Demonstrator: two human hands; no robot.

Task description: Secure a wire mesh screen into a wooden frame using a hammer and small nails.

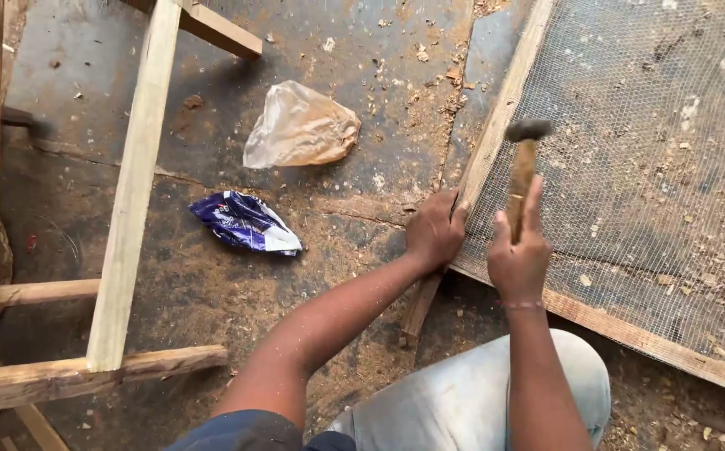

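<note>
Your right hand (519, 260) is wrapping a closed grip around the hammer (522, 171), head pointing to 12 o'clock. Your left hand (434, 230) is pressing curled fingers on the mesh frame (496, 117).

Left hand (434, 230) presses flat, fingers spread, centre frame; right hand (519, 259) is fisted with thumb up, forearm rising from the lower right.
</note>
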